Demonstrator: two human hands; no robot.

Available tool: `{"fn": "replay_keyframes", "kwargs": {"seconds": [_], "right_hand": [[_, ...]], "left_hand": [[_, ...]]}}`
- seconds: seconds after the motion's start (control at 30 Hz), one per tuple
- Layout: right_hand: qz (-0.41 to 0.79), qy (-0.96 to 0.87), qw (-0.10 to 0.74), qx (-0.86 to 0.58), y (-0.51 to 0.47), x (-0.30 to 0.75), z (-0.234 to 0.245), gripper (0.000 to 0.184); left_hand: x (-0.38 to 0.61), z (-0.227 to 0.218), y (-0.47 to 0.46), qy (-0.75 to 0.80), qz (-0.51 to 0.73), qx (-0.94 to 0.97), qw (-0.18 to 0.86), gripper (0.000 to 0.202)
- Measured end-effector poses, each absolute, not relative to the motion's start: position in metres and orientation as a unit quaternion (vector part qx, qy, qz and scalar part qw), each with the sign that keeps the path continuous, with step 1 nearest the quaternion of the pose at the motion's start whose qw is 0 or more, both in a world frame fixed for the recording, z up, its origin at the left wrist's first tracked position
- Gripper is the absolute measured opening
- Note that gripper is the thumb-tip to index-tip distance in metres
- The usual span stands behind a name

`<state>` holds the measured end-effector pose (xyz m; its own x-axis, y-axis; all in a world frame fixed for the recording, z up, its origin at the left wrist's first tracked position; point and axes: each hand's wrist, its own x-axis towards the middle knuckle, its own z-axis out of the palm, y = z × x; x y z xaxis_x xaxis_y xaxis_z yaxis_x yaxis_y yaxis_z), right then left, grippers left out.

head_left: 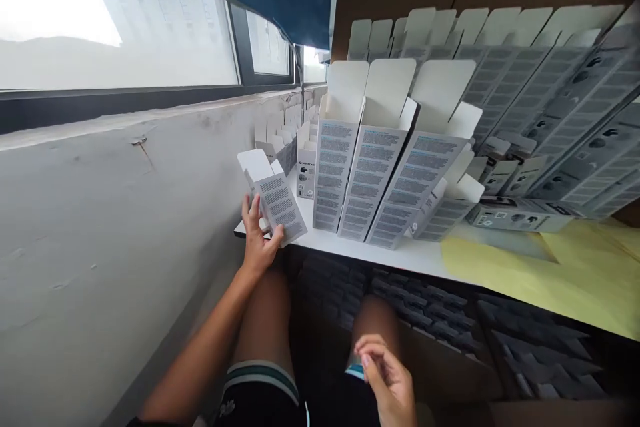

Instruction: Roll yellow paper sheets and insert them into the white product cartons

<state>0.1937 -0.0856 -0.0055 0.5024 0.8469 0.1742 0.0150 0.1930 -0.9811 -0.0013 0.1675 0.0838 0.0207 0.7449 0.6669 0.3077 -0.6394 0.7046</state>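
My left hand (pixel 260 237) grips a small carton (pixel 281 207) with an open top flap, thumb on the printed face and fingers along its left side. The carton leans to the left at the table's left end, beside the wall. Low over my right thigh is my right hand (pixel 387 377), its fingers curled in toward the thumb. Whatever lies between those fingertips, if anything, is too small to make out. Just right of the held carton, three tall grey cartons (pixel 374 177) stand upright with their white flaps raised.
Several more open cartons (pixel 525 73) fill the table's right side and back. One carton (pixel 523 215) lies flat beside yellow paper (pixel 545 267) on the white tabletop (pixel 320 238). Boxes of dark cartons (pixel 425 307) sit beneath the table. A window and wall (pixel 165 213) border the left.
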Motion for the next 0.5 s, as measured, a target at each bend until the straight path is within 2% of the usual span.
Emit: {"fn": "replay_keyframes", "kwargs": {"seconds": [0.17,0.27,0.3,0.43,0.5], "right_hand": [[0.307,-0.512,0.657,-0.46,-0.069,0.178,0.037,0.017],[0.308,-0.539,0.672,-0.403,-0.053,0.159,0.062,0.015],[0.314,-0.534,0.681,-0.391,-0.048,0.153,0.069,0.014],[0.355,-0.495,0.705,-0.363,-0.039,0.139,0.085,0.012],[0.376,-0.493,0.701,-0.351,-0.039,0.137,0.088,0.012]], "left_hand": [[-0.017,0.089,0.09,0.285,0.576,0.728,0.237,0.042],[-0.013,0.098,0.059,0.243,0.55,0.738,0.306,0.031],[-0.012,0.101,0.054,0.229,0.542,0.741,0.323,0.036],[-0.015,0.108,0.051,0.177,0.513,0.778,0.317,0.08],[-0.02,0.108,0.054,0.187,0.516,0.783,0.293,0.076]]}}
